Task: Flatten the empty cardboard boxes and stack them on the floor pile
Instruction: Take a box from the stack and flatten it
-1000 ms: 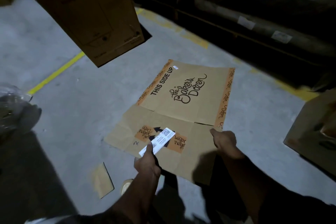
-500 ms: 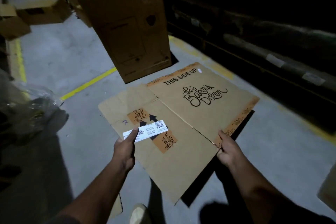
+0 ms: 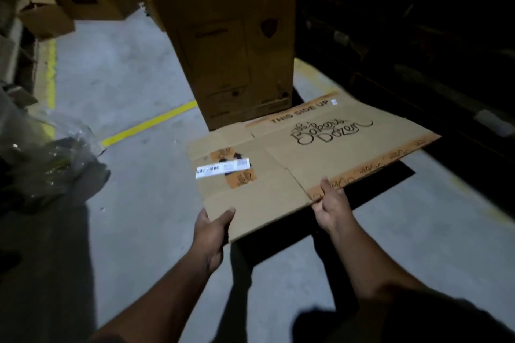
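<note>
A flattened cardboard box (image 3: 278, 175) printed "The Baker's Dozen" and "THIS SIDE UP" hangs flat above the concrete floor, casting a dark shadow below it. A white barcode label (image 3: 222, 168) sticks across its orange tape. My left hand (image 3: 213, 227) grips the near left corner, thumb on top. My right hand (image 3: 331, 203) pinches the near edge at the orange printed border.
A tall upright "Crompton" carton (image 3: 231, 36) stands just behind the flattened box. Several open cardboard boxes (image 3: 69, 5) lie at the far left. A clear plastic bag (image 3: 47, 159) sits on the left. Yellow floor lines (image 3: 150, 127) cross the concrete; dark racking (image 3: 418, 36) fills the right.
My left hand left the white label and took the near left corner. The flattened box rose off the floor and swung toward the tall carton; the view shifted left.
</note>
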### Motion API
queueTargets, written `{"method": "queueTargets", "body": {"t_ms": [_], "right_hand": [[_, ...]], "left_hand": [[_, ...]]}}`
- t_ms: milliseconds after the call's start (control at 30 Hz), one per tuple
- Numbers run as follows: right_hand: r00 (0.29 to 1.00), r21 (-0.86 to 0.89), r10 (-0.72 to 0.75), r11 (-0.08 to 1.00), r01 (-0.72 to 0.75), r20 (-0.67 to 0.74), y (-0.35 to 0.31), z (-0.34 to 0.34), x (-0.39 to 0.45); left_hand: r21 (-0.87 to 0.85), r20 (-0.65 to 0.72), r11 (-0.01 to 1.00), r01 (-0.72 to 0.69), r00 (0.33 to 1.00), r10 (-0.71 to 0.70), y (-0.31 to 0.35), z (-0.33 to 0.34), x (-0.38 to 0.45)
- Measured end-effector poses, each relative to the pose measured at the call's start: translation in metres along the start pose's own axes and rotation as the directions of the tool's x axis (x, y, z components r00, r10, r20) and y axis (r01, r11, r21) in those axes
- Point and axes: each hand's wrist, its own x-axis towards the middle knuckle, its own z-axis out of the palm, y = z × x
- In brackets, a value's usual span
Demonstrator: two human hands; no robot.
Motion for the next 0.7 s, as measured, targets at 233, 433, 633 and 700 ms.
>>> {"method": "queueTargets", "body": {"t_ms": [233,433,633,700], "right_hand": [[0.989,-0.311,0.140,0.939,-0.147,-0.044,0.041,0.019,0.071],[0.985,-0.440,0.174,0.884,-0.159,-0.008,0.080,0.013,0.097],[0.983,-0.507,0.184,0.845,-0.172,-0.026,0.093,0.011,0.112],[0.979,-0.428,0.202,0.885,-0.181,0.002,0.092,0.011,0.119]], "left_hand": [[0.068,-0.192,0.992,0.102,0.978,-0.088,-0.026,-0.011,0.095],[0.337,-0.342,0.926,0.173,0.938,-0.051,-0.067,-0.035,0.133],[0.557,-0.279,0.817,0.149,0.960,0.015,-0.080,-0.040,0.143],[0.566,-0.236,0.810,0.152,0.972,-0.018,-0.077,-0.039,0.140]]}}
